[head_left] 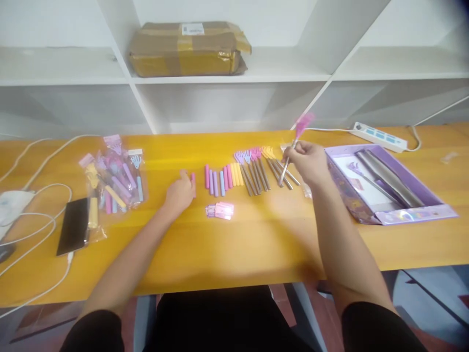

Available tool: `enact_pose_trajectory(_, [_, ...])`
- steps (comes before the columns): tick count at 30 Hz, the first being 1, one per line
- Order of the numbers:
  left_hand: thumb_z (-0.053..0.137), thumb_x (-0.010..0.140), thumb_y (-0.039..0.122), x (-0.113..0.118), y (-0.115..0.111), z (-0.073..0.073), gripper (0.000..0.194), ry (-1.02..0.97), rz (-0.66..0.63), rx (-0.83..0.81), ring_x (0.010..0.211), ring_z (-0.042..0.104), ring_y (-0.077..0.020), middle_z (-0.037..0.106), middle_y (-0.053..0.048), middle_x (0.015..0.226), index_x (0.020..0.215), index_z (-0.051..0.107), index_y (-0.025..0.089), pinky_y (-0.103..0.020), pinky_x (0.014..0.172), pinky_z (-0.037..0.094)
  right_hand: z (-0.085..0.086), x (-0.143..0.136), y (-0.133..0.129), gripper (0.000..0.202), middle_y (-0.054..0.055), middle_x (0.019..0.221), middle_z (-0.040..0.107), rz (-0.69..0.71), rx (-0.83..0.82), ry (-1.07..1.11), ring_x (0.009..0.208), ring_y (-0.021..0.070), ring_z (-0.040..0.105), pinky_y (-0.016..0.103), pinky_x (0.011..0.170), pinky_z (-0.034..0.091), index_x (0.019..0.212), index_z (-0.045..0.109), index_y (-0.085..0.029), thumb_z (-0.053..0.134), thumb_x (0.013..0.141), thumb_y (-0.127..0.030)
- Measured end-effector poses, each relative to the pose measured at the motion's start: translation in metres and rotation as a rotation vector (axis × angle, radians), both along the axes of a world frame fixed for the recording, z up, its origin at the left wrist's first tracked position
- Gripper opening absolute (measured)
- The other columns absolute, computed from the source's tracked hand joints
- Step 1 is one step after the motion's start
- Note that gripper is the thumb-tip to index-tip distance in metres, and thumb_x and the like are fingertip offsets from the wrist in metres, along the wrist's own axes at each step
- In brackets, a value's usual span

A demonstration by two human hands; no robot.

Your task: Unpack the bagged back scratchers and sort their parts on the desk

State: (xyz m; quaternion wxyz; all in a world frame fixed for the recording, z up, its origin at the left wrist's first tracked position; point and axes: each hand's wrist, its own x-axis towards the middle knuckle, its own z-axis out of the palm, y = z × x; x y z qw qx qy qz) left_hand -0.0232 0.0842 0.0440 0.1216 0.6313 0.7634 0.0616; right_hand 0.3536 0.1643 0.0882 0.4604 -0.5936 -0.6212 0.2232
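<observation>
Two bare forearms are being held out over the yellow desk (256,254), angled inward from short dark sleeves. The right hand (308,160) is being held back upward near the far edge, and a narrow pinch of thumb and fingers is being applied to a pink-headed rod (285,173). That rod is being carried at a slant: its long axis is being tilted, with the pink head directed up, away from the person and to the right, and the bare metal end directed down toward the near side. Whether that end is being rested on anything cannot be told.

The left hand (179,191) is being held low, farther to the left, with fingers directed forward. A pink tube (193,185) is being met at the thumb side, its long axis being directed away from the person; whether it is being gripped cannot be told, owing to blur.

Between the hands, a row of coloured tubes (222,183) is being displayed beside a row of rods (252,171), the rods' heads being turned toward the shelves. Nearer the person, small pink cards (223,210) are being seen.
</observation>
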Motion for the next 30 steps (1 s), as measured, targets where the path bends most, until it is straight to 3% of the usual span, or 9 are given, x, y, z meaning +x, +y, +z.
enact_pose_trajectory(2, [0.041, 0.111, 0.037, 0.005, 0.008, -0.004, 0.047, 0.019, -0.007, 0.009, 0.096, 0.081, -0.0378, 0.08, -0.023, 0.099, 0.147, 0.045, 0.007, -0.042, 0.086, 0.057, -0.012, -0.009, 0.006, 0.044, -0.004, 0.058, 0.041, -0.018, -0.006, -0.192, 0.059, 0.0145, 0.051, 0.028, 0.059, 0.041, 0.063, 0.031, -0.026, 0.068, 0.086, -0.024])
enact_pose_trajectory(4, [0.046, 0.109, 0.035, 0.006, 0.012, -0.01, 0.047, 0.021, -0.019, 0.031, 0.099, 0.08, -0.037, 0.08, -0.023, 0.102, 0.148, 0.046, 0.008, -0.041, 0.088, 0.057, -0.026, -0.018, 0.009, 0.041, -0.004, 0.058, 0.041, 0.006, -0.08, -0.353, 0.058, 0.0149, 0.045, 0.03, 0.061, 0.037, 0.066, 0.032, -0.026, 0.067, 0.088, -0.024])
enact_pose_trajectory(10, [0.054, 0.108, 0.035, 0.004, 0.0, -0.029, 0.043, -0.186, -0.164, 0.157, 0.102, 0.078, -0.0299, 0.081, -0.012, 0.107, 0.146, 0.05, 0.016, -0.037, 0.091, 0.056, -0.068, -0.032, 0.026, 0.008, 0.009, 0.084, 0.068, 0.054, -0.15, -0.534, 0.076, 0.0235, 0.058, 0.033, 0.074, 0.043, 0.098, 0.053, -0.022, 0.06, 0.098, -0.027])
enact_pose_trajectory(13, [0.056, 0.106, 0.034, 0.005, -0.005, -0.033, 0.037, -0.292, -0.236, 0.179, 0.1, 0.077, -0.0272, 0.08, -0.009, 0.109, 0.14, 0.053, 0.018, -0.037, 0.091, 0.056, -0.079, -0.034, 0.033, 0.015, 0.017, 0.098, 0.072, 0.073, -0.155, -0.648, 0.083, 0.0284, 0.061, 0.037, 0.079, 0.044, 0.114, 0.055, -0.018, 0.05, 0.105, -0.029])
enact_pose_trajectory(17, [0.056, 0.106, 0.029, 0.009, -0.003, -0.033, 0.031, -0.344, -0.264, 0.202, 0.11, 0.075, -0.0271, 0.078, -0.01, 0.122, 0.135, 0.057, 0.021, -0.039, 0.098, 0.056, -0.084, -0.034, 0.035, 0.021, 0.023, 0.114, 0.07, 0.084, -0.123, -0.774, 0.09, 0.0316, 0.062, 0.04, 0.083, 0.044, 0.117, 0.057, -0.015, 0.043, 0.108, -0.028])
enact_pose_trajectory(21, [0.057, 0.105, 0.026, 0.009, 0.0, -0.033, 0.03, -0.376, -0.285, 0.206, 0.117, 0.074, -0.0268, 0.077, -0.011, 0.128, 0.134, 0.057, 0.021, -0.04, 0.105, 0.055, -0.088, -0.032, 0.034, 0.023, 0.022, 0.118, 0.068, 0.056, -0.094, -0.794, 0.089, 0.0306, 0.062, 0.039, 0.08, 0.045, 0.118, 0.059, -0.014, 0.045, 0.106, -0.028])
enact_pose_trajectory(30, [0.054, 0.104, 0.021, 0.008, 0.002, -0.036, 0.031, -0.417, -0.241, 0.246, 0.104, 0.074, -0.0236, 0.076, -0.011, 0.122, 0.134, 0.059, 0.018, -0.037, 0.099, 0.055, -0.084, -0.028, 0.027, 0.028, 0.023, 0.121, 0.067, 0.003, -0.041, -0.68, 0.094, 0.0324, 0.062, 0.043, 0.084, 0.048, 0.113, 0.064, -0.015, 0.052, 0.104, -0.037])
